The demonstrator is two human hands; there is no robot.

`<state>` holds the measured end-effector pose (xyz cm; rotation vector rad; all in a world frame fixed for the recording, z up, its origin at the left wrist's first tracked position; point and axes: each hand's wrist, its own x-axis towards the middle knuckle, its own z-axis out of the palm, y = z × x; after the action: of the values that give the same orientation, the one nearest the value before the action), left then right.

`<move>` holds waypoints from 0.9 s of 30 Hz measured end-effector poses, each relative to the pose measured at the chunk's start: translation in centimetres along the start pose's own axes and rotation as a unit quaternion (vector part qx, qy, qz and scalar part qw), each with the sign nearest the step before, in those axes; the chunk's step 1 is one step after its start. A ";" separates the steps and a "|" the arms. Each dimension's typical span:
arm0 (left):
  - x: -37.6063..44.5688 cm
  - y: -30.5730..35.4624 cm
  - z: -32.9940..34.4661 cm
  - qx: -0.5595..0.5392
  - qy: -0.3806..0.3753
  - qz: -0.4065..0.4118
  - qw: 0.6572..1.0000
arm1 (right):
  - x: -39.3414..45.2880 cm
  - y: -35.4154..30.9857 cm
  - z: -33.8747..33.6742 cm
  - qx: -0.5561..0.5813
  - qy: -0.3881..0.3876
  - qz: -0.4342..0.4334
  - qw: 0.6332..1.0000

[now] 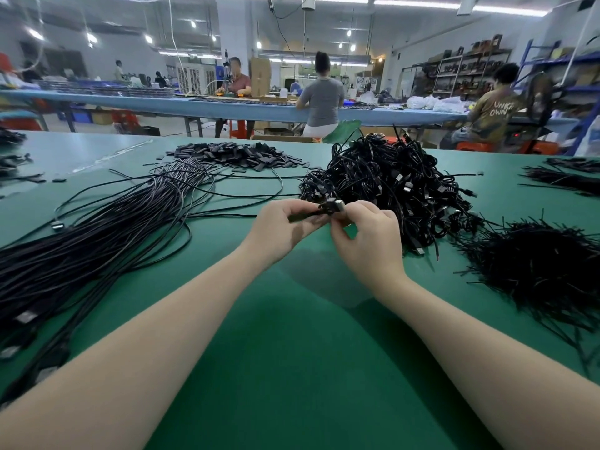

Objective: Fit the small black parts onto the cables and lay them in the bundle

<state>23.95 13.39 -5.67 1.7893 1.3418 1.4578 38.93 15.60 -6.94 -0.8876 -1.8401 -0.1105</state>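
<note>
Mid-fit, by the look of it: left hand point(285, 227) pinching a small black part point(300, 217) between thumb and curled fingers, right hand point(367, 237) clamped by its fingertips on the plug end of 1 cable point(334, 206), both held just above the green table point(292, 352) and almost touching each other. Impossible to tell whether the part is already on the cable or only lined up; too small and partly hidden by the fingers. Behind the right hand, a tangled heap of loose cables point(389, 186); to the left, the straightened bundle point(97, 235) fanned toward the near edge; farther back, the pile of spare black parts point(237, 154); at far right, a bristling heap of black ties point(539, 267), well apart from the work. Risks from here: part slipping from the pinch and vanishing among the dark clutter, forcing it on crooked through poor alignment, or the cable's tail snagging in the heap and dragging neighbours along when carried across to the bundle.
</note>
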 end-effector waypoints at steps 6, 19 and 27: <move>0.4 0.8 0.6 -0.214 0.028 -0.224 0.950 | 0.2 0.1 -0.6 -0.066 0.043 -0.098 0.992; -0.1 0.0 -1.1 -0.374 -0.083 -0.325 0.865 | -0.2 -1.0 -0.5 0.078 -0.147 -0.035 0.985; 0.5 -5.3 -1.9 0.022 0.063 -0.130 0.989 | 10.5 -1.6 -3.3 -0.138 0.051 -0.149 0.978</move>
<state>20.18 15.56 -9.17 1.5005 1.6143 1.4263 38.53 18.41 3.80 -0.7711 -1.8773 -0.6017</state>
